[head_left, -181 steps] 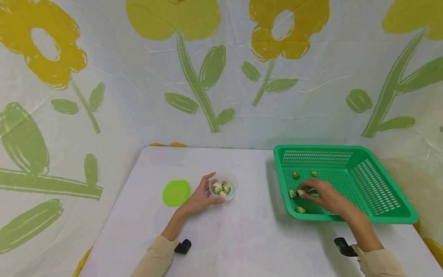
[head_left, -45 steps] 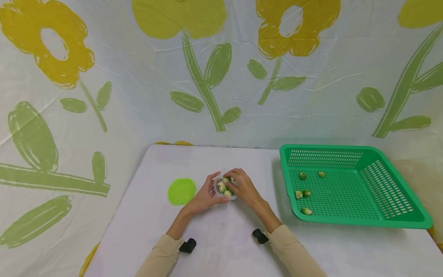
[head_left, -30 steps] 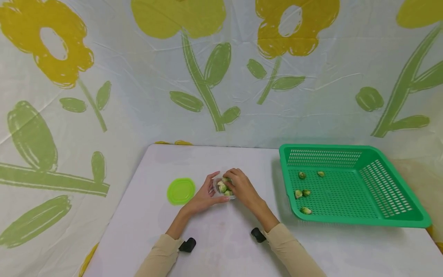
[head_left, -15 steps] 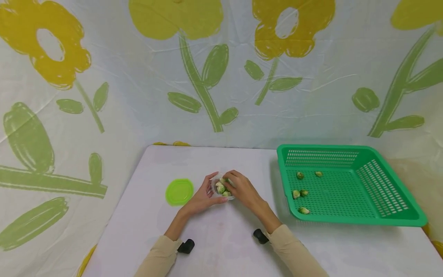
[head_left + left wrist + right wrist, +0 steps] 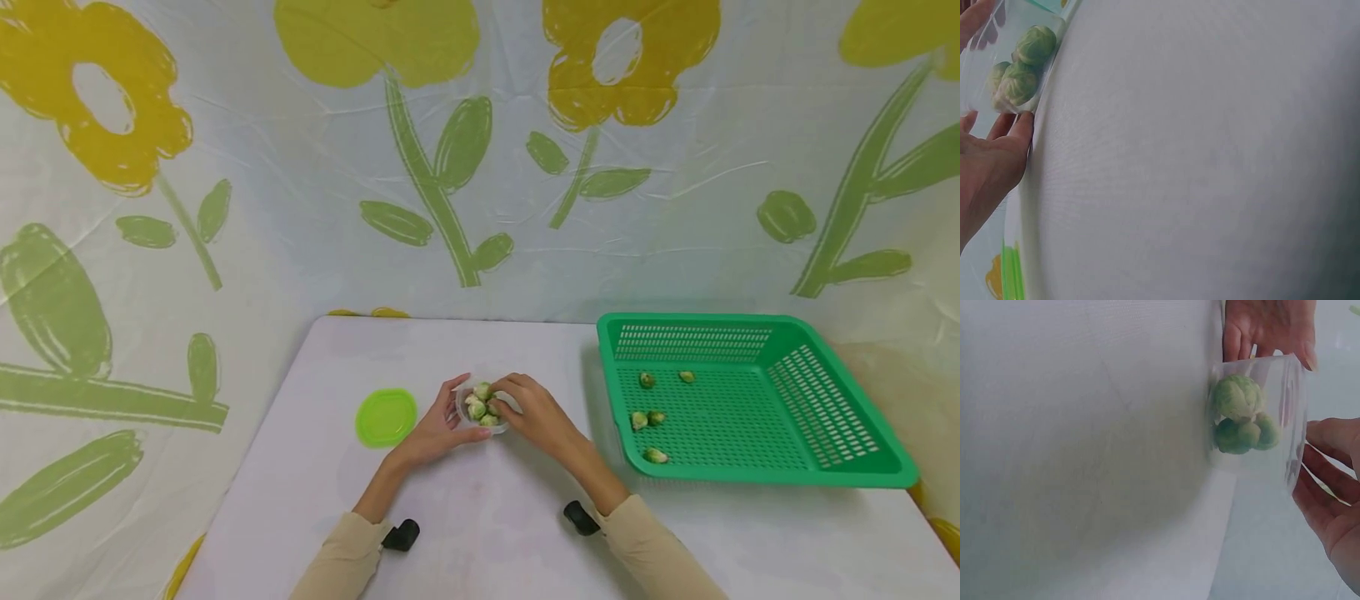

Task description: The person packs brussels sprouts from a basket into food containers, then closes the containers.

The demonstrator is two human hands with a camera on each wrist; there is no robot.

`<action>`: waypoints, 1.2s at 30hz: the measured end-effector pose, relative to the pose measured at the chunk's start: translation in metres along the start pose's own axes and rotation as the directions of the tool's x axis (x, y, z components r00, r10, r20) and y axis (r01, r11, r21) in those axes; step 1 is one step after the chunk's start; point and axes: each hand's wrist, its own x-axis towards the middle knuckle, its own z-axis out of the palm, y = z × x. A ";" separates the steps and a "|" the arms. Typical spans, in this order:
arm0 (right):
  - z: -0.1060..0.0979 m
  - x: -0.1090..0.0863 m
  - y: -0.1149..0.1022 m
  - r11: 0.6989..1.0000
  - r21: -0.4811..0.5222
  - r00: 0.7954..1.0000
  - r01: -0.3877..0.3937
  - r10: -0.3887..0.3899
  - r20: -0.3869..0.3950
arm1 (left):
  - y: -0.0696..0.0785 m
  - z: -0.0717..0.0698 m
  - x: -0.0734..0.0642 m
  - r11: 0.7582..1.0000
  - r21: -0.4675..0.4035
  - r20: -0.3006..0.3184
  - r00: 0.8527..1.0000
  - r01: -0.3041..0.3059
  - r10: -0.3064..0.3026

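Observation:
A small clear round plastic container (image 5: 462,414) stands on the white table with several Brussels sprouts (image 5: 477,409) inside. My left hand (image 5: 431,435) holds it from the left, thumb on the near side and fingers on the far side. My right hand (image 5: 546,423) is at the container's right side, bent fingertips over the rim and beside the sprouts. In the right wrist view the right hand's fingers (image 5: 1319,506) lie loosely at the rim, and no sprout shows between them. Sprouts (image 5: 1020,83) show through the container's wall in the left wrist view.
A bright green lid (image 5: 386,417) lies flat, left of the container. At the right stands a green perforated basket (image 5: 780,417) with several Brussels sprouts (image 5: 647,419) along its left side. A flower-printed cloth (image 5: 300,208) hangs behind the table.
Six seconds ago my right hand held a sprout in the basket. It moved left over the container, then its fingers drew back slightly right, uncovering sprouts. The left hand kept its hold.

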 end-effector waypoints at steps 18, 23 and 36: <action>-0.035 -0.014 0.000 0.997 -0.063 0.992 0.051 -0.058 -0.116 | -0.005 -0.001 0.002 1.000 -0.013 0.004 1.000 -0.014 0.014; -0.046 -0.016 0.001 0.995 -0.074 0.986 0.064 -0.075 -0.147 | -0.004 -0.001 0.001 1.000 0.002 0.002 1.000 -0.015 0.015; -0.080 -0.024 0.007 0.992 -0.119 0.973 0.049 -0.074 -0.218 | -0.002 0.000 0.001 1.000 0.020 -0.004 1.000 -0.011 0.011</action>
